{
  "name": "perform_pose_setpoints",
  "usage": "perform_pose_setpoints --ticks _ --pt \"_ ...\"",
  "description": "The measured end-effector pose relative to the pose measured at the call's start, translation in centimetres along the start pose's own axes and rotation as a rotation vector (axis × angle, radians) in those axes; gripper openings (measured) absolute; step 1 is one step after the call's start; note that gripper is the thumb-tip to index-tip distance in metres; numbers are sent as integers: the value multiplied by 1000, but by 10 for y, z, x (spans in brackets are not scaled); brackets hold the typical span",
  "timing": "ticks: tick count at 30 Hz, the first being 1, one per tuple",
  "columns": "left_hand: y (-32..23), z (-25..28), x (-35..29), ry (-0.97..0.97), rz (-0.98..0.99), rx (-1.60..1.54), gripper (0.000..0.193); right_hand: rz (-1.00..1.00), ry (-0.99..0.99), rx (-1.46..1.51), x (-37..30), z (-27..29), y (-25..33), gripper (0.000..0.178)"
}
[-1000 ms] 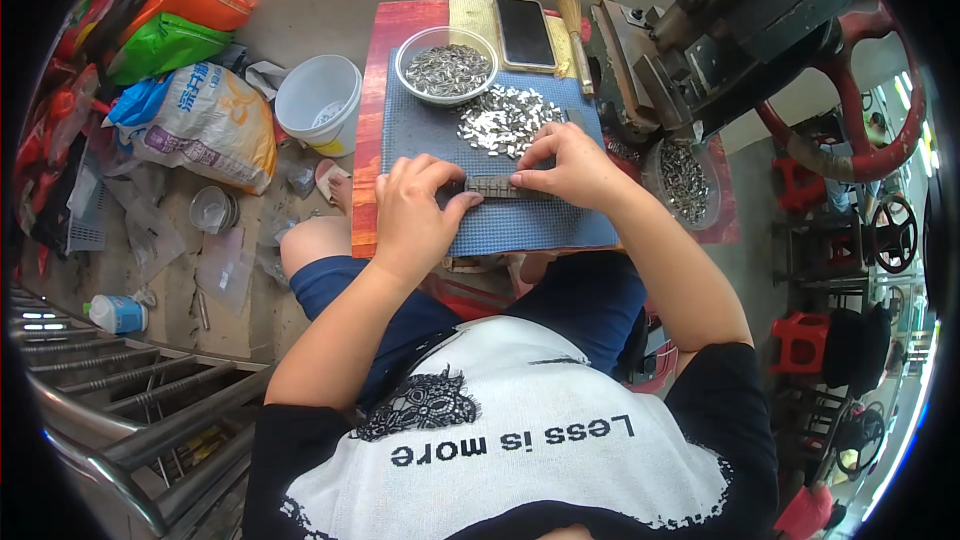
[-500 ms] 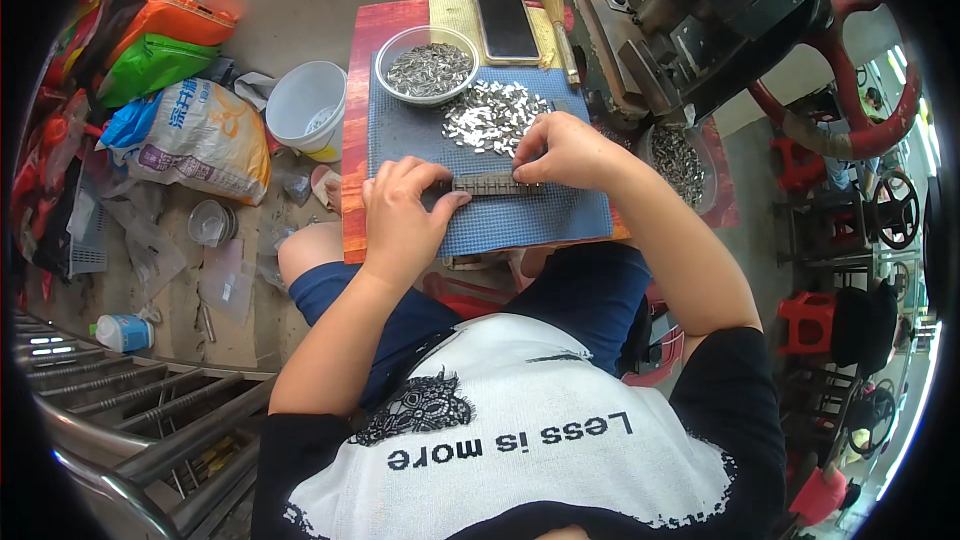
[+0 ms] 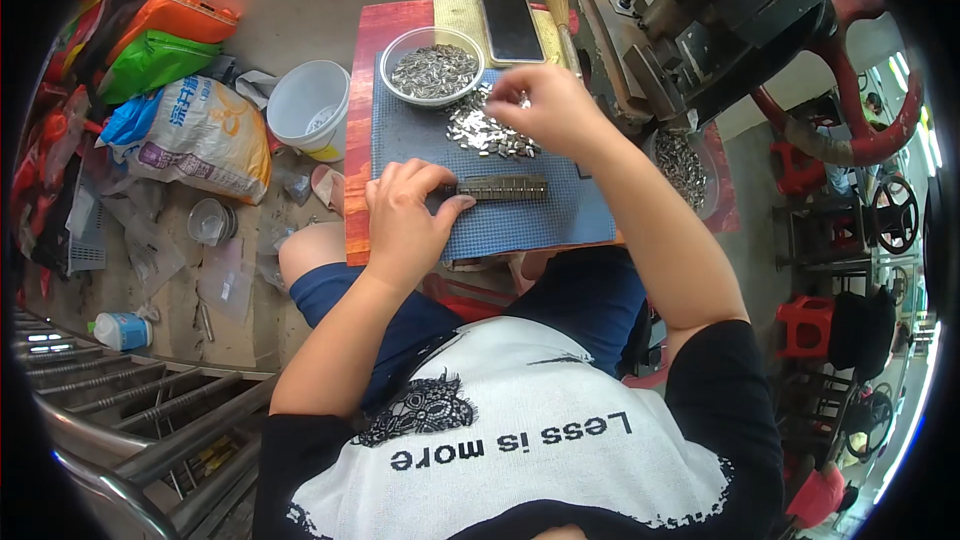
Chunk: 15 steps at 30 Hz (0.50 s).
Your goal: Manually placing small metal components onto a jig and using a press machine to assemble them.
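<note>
A blue mat (image 3: 540, 225) covers a small red table (image 3: 362, 90). On it lies a row of small metal pieces (image 3: 503, 187) packed side by side. My left hand (image 3: 405, 218) rests on the mat and its thumb and fingers press the left end of that row. My right hand (image 3: 550, 110) hovers over a loose pile of small shiny metal pieces (image 3: 485, 132), fingertips pinched together at the pile's far edge; whether a piece is between them cannot be seen. A clear bowl (image 3: 434, 68) full of the same pieces stands behind the pile.
A phone (image 3: 511, 26) and a brush (image 3: 561, 20) lie at the table's far edge. A heavy press machine (image 3: 700, 30) with a red wheel (image 3: 880, 130) stands at right, above a tray of pieces (image 3: 685, 165). A white bucket (image 3: 310, 105) and bags (image 3: 195, 135) sit on the floor at left.
My right hand has left the right end of the row and moved up to the loose pile. My left hand has stayed on the row's left end.
</note>
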<state>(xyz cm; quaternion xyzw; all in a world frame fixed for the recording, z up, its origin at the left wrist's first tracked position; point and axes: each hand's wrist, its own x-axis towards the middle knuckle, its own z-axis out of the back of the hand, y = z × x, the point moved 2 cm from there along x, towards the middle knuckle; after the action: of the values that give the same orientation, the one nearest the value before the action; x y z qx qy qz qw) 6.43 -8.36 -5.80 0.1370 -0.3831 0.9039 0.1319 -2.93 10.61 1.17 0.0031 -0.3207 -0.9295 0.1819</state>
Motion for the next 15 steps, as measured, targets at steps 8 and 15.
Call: perform_pose_setpoints --ticks 8,15 --pt "1 -1 -1 -11 -18 -2 21 20 -106 -370 65 -37 7 13" --pt "0 0 -1 -3 -13 7 21 -26 -27 -257 69 -35 6 20"
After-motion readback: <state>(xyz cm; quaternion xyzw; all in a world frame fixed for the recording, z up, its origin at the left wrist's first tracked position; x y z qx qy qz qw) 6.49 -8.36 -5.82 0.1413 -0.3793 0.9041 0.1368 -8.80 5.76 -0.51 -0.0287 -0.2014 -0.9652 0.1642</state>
